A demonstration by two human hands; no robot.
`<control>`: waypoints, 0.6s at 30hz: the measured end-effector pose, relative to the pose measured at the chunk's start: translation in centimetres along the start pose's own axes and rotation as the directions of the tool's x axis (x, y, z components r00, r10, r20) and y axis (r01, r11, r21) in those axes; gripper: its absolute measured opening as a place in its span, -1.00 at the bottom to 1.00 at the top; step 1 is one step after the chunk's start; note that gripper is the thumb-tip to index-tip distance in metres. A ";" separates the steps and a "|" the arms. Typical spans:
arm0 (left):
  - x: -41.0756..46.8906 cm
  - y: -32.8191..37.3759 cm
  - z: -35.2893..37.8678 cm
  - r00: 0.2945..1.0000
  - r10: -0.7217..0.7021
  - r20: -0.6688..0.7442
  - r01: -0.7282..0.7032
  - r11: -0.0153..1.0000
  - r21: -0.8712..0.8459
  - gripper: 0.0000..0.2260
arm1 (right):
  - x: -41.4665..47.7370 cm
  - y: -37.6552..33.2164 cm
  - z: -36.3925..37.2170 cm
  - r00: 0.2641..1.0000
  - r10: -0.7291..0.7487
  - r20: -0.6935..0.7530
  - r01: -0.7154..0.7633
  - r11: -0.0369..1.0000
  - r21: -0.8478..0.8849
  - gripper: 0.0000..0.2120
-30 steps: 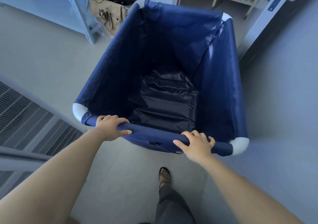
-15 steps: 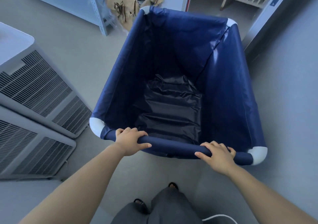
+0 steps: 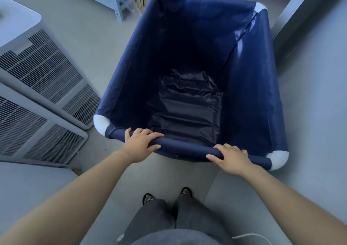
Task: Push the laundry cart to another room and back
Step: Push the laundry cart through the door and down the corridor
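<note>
Along the near rail (image 3: 187, 148) of the laundry cart (image 3: 253, 94), the fingers (image 3: 150, 134) of the left hand (image 3: 139, 143) curl over the padded blue bar with the thumb hooked beneath, and the right hand (image 3: 231, 159) holds the same bar nearer its white corner, fingers (image 3: 226, 147) wrapped over the top; neither grip has shifted over the last second; what has changed lies around them: the two vented white units (image 3: 37, 71), only a sliver a second ago, now stand beside the cart's left wall, the metal shelf leg (image 3: 117, 6) has slid toward the top edge, and both feet (image 3: 148, 197) are level where one was striding; the cart stands on the grey floor (image 3: 84, 41), holding nothing but its crumpled liner, its far end angled toward the doorway (image 3: 293, 13) ahead on the right; I judge the push to be mid-course, with the doorway yet to be passed
</note>
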State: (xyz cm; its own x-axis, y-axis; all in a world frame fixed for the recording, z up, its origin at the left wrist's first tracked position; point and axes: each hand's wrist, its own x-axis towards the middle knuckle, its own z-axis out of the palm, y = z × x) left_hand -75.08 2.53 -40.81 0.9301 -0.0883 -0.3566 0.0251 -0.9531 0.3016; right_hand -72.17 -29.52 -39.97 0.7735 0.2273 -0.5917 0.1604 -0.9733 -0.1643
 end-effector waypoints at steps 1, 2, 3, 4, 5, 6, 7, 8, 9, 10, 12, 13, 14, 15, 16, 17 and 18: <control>-0.3 0.2 0.1 1.000 -0.003 -0.018 0.003 1.000 -0.009 -0.66 | 0.0 0.1 0.0 1.000 -0.027 0.009 0.027 1.000 0.006 -0.50; -0.5 0.3 0.2 0.999 -0.006 -0.033 0.005 1.000 -0.016 -0.67 | 0.0 0.2 -0.1 0.999 -0.050 0.016 0.050 0.999 0.014 -0.51; -0.7 0.4 0.3 0.999 -0.007 -0.044 0.006 1.000 -0.021 -0.66 | -0.1 0.3 -0.1 0.997 -0.072 0.019 0.072 0.997 0.017 -0.52; -0.9 0.5 0.4 0.999 -0.009 -0.053 0.007 1.000 -0.025 -0.66 | -0.1 0.4 0.0 0.996 -0.091 0.019 0.090 0.996 0.015 -0.52; -1.0 0.6 0.5 0.998 -0.016 -0.062 0.014 0.999 -0.033 -0.65 | -0.2 0.5 0.0 0.994 -0.106 0.017 0.106 0.994 0.008 -0.53; -1.1 0.7 0.7 0.997 -0.029 -0.073 0.026 0.999 -0.046 -0.65 | -0.3 0.6 0.1 0.993 -0.119 0.015 0.119 0.993 -0.001 -0.53; -1.3 0.8 0.8 0.995 -0.045 -0.087 0.039 0.997 -0.060 -0.65 | -0.3 0.6 0.2 0.991 -0.133 0.013 0.133 0.991 -0.008 -0.53; -1.4 0.9 1.0 0.993 -0.059 -0.101 0.052 0.996 -0.072 -0.66 | -0.4 0.6 0.3 0.989 -0.149 0.010 0.149 0.989 -0.014 -0.54; -1.5 1.0 1.1 0.991 -0.071 -0.114 0.062 0.995 -0.081 -0.67 | -0.5 0.5 0.4 0.986 -0.166 0.004 0.166 0.986 -0.018 -0.55; -1.6 1.0 1.3 0.989 -0.082 -0.125 0.072 0.994 -0.087 -0.68 | -0.6 0.4 0.5 0.983 -0.182 -0.002 0.182 0.983 -0.023 -0.55; -1.7 0.9 1.3 0.986 -0.102 -0.134 0.090 0.991 -0.098 -0.70 | -0.8 0.2 0.7 0.979 -0.206 -0.009 0.206 0.978 -0.030 -0.56; -1.7 0.7 1.2 0.985 -0.112 -0.131 0.099 0.990 -0.102 -0.71 | -0.9 0.0 0.8 0.977 -0.214 -0.004 0.214 0.976 -0.030 -0.56; -1.8 0.4 1.2 0.985 -0.120 -0.123 0.108 0.989 -0.104 -0.72 | -0.9 -0.2 0.9 0.975 -0.223 0.007 0.224 0.974 -0.026 -0.56; -1.8 0.2 1.1 0.985 -0.125 -0.115 0.113 0.988 -0.102 -0.73 | -0.9 -0.4 1.0 0.972 -0.235 0.018 0.236 0.972 -0.020 -0.56; -1.9 -0.1 1.0 0.986 -0.128 -0.108 0.118 0.988 -0.100 -0.73 | -0.8 -0.6 1.0 0.968 -0.250 0.029 0.251 0.968 -0.011 -0.57; -1.9 -0.5 0.8 0.986 -0.132 -0.099 0.123 0.987 -0.101 -0.74 | -0.7 -0.9 1.1 0.964 -0.265 0.038 0.265 0.964 -0.001 -0.57; -1.9 -0.9 0.6 0.987 -0.137 -0.087 0.128 0.986 -0.106 -0.74 | -0.6 -1.2 1.2 0.960 -0.277 0.047 0.277 0.961 0.013 -0.57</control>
State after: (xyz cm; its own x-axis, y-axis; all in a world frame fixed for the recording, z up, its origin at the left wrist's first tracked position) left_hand -77.13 3.34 -40.96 0.9460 0.0690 -0.3167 0.1828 -0.9204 0.3457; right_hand -73.56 -28.47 -40.41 0.6690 0.4895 -0.5593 0.3603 -0.8718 -0.3320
